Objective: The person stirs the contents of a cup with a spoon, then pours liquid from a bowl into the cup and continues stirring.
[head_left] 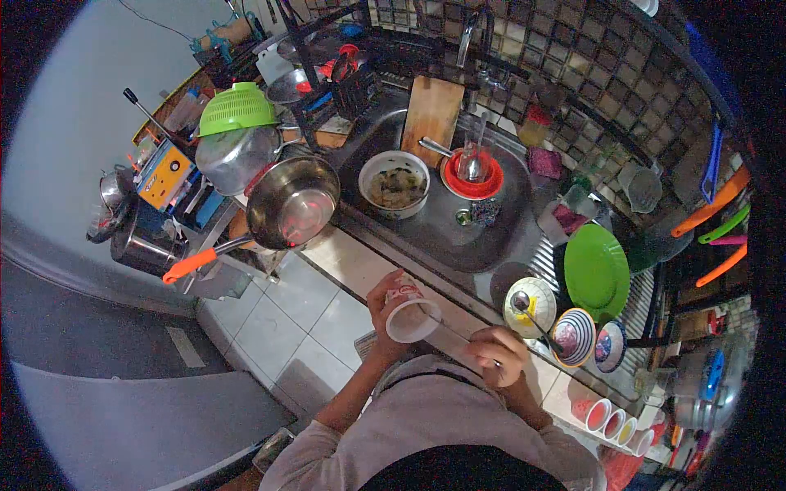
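My left hand [381,307] is wrapped round a clear plastic cup [413,320] with red print on its side. The cup is tilted, its round mouth turned up toward me. To its right, in front of my body, my right hand [499,357] is closed with curled fingers. A pale, see-through strip [449,340] stretches between the cup and that hand; I cannot make out whether the fingers grip it. Both hands are over the counter's front edge [360,266].
Ahead, the sink [458,245] holds a dirty white bowl [394,184], red bowls [472,173] and a wooden board [431,114]. A pan [293,202] juts out at left. Right are a green plate [596,272], small bowls [573,336] and several cups with coloured contents [598,415].
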The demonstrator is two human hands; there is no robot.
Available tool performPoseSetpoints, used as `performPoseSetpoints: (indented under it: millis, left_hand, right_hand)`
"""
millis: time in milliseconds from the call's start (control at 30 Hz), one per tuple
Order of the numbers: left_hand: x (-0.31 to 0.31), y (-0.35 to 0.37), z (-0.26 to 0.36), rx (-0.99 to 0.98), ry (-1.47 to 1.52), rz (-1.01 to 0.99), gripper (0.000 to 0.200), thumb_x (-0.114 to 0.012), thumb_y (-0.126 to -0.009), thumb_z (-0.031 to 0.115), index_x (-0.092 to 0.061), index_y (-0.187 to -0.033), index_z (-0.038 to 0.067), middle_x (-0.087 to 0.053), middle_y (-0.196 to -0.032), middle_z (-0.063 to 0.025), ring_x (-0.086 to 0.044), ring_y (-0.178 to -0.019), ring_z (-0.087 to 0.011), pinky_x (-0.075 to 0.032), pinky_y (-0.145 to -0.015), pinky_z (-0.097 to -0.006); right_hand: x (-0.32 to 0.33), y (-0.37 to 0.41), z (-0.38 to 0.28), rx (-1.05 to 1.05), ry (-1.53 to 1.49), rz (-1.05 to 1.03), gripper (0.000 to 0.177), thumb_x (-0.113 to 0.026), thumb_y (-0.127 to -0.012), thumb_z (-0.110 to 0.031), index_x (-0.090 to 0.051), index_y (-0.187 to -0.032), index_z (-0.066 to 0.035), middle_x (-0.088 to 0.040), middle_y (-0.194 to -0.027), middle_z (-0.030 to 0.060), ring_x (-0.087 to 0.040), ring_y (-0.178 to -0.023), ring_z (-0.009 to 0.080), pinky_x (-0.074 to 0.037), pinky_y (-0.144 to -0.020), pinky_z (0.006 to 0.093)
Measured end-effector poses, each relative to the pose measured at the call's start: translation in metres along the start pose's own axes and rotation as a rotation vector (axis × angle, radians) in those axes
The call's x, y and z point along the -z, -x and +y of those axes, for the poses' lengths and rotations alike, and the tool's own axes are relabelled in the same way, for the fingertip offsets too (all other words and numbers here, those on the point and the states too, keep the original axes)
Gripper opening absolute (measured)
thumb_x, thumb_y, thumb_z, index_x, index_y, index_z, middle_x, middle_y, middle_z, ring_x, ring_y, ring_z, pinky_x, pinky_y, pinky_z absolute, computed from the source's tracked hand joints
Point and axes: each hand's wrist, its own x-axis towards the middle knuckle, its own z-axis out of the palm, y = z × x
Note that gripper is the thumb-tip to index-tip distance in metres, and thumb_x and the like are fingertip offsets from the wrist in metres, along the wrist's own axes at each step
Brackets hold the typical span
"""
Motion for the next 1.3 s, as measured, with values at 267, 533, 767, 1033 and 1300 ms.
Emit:
performPoseSetpoints:
  millis: [267, 533, 767, 1033, 1300]
  left_hand:
    - [0.003, -0.012, 0.011, 0.022, -0.055, -0.013, 0.053, -0.076, -0.056, 0.007, -0.047, -0.100, 0.009, -0.039, -0.106, -0.0123, -0.046, -0.101, -0.0280, -0.047, -0.076, -0.0337]
    - [0.005, -0.011, 0.007, 0.097, -0.041, -0.033, 0.048, -0.073, -0.058, 0.007, -0.049, -0.100, 0.006, -0.046, -0.102, -0.0126, -0.047, -0.100, -0.0268, -0.043, -0.080, -0.0363]
    - [0.003, -0.006, 0.001, 0.140, 0.032, -0.015, 0.047, -0.071, -0.059, 0.007, -0.050, -0.100, 0.003, -0.050, -0.102, -0.0124, -0.047, -0.099, -0.0250, -0.041, -0.082, -0.0352]
    - [0.001, -0.003, -0.003, 0.128, 0.006, 0.000, 0.046, -0.070, -0.059, 0.009, -0.050, -0.100, 0.003, -0.051, -0.100, -0.0126, -0.047, -0.099, -0.0253, -0.041, -0.082, -0.0355]
    - [0.003, -0.010, 0.007, 0.169, -0.003, -0.001, 0.045, -0.071, -0.059, 0.010, -0.049, -0.099, 0.004, -0.053, -0.098, -0.0132, -0.048, -0.100, -0.0276, -0.042, -0.081, -0.0368]
  right_hand:
    - [0.002, -0.005, -0.001, 0.026, -0.009, -0.136, 0.026, -0.064, -0.056, -0.010, -0.065, -0.082, -0.009, -0.057, -0.077, 0.0081, -0.058, -0.066, 0.0209, -0.046, -0.057, 0.0307]
    - [0.000, -0.004, -0.001, -0.015, -0.035, -0.114, 0.019, -0.061, -0.064, -0.006, -0.065, -0.082, -0.008, -0.057, -0.076, 0.0081, -0.058, -0.067, 0.0210, -0.048, -0.058, 0.0306]
    - [-0.003, -0.002, 0.004, 0.067, -0.022, -0.084, 0.018, -0.060, -0.066, -0.003, -0.064, -0.083, -0.006, -0.058, -0.075, 0.0086, -0.059, -0.068, 0.0207, -0.048, -0.058, 0.0288]
    - [-0.001, -0.004, 0.001, 0.014, -0.030, -0.136, 0.019, -0.060, -0.066, -0.004, -0.063, -0.085, -0.006, -0.059, -0.079, 0.0092, -0.059, -0.071, 0.0212, -0.048, -0.059, 0.0292]
    - [-0.001, -0.006, -0.005, -0.097, -0.065, -0.118, 0.017, -0.059, -0.068, -0.005, -0.063, -0.084, -0.004, -0.059, -0.079, 0.0105, -0.059, -0.072, 0.0218, -0.048, -0.060, 0.0296]
